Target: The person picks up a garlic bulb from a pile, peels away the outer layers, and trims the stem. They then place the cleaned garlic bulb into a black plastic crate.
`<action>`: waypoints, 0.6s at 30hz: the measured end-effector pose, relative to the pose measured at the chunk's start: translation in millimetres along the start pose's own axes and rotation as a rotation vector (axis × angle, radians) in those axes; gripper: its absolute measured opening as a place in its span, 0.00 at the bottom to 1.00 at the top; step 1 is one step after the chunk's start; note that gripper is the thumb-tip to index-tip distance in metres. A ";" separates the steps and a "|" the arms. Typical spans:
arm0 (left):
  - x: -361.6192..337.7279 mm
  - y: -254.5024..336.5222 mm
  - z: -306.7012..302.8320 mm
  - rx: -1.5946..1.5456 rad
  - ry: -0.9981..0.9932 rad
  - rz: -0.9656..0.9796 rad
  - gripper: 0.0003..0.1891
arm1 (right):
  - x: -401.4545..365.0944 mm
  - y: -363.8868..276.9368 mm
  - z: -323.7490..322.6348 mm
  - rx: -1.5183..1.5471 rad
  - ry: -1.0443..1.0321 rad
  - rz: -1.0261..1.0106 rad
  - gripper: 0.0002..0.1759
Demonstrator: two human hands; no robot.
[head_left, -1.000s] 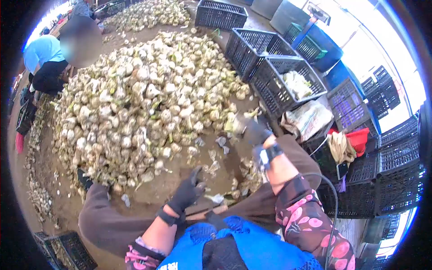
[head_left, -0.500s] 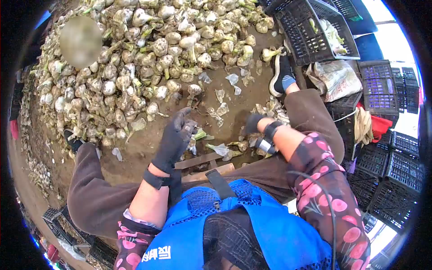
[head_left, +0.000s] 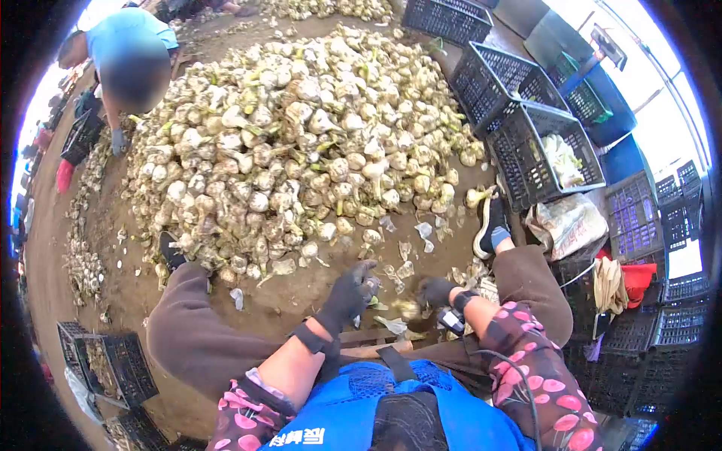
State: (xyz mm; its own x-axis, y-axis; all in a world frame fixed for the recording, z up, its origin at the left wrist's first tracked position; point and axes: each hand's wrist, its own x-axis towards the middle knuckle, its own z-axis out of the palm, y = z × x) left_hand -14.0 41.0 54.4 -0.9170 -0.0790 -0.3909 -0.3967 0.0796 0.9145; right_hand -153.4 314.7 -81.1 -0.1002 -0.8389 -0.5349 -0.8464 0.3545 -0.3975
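My left hand (head_left: pixel 349 299), in a dark glove, is closed round a garlic bulb (head_left: pixel 373 286). The bulb is partly hidden by the fingers, and a greenish stem end shows just below it. My right hand (head_left: pixel 438 292), also gloved, is curled on the right, a little apart from the left. What its fingers hold, if anything, is hidden. A blurred garlic bulb (head_left: pixel 408 309) shows between and below the hands. Beneath them lies a pale trimmed garlic stalk (head_left: pixel 392 325). In front spreads a big heap of garlic (head_left: pixel 301 143) with soil on it.
Peeled skins (head_left: pixel 406 269) litter the dirt floor before me. Black plastic crates (head_left: pixel 519 139) stand at right, with a white sack (head_left: pixel 568 225) below. More crates (head_left: pixel 113 361) sit at lower left. Another person in a blue shirt (head_left: pixel 131 34) bends at the heap's far left.
The view has tilted up, showing more of the heap and the other person. My right hand has come nearer to my left. A blurred bulb now shows between them.
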 end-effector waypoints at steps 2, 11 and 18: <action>7.3 -30.0 6.5 0.038 0.013 0.054 0.22 | -10.1 -27.2 -58.1 0.869 -0.067 0.202 0.19; -3.1 11.7 -32.2 -0.245 0.271 0.190 0.17 | 74.6 -96.0 40.0 0.172 0.256 0.246 0.29; -47.1 52.0 -112.4 -0.812 0.723 0.364 0.16 | 49.8 -113.9 -56.1 0.206 0.110 0.537 0.22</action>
State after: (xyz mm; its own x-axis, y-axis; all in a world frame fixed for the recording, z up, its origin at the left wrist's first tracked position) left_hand 13.2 -62.9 132.1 -0.6296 -0.7562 -0.1779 0.2720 -0.4291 0.8613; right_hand -91.4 209.3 -20.7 -0.5497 -0.5537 -0.6255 -0.5442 0.8054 -0.2347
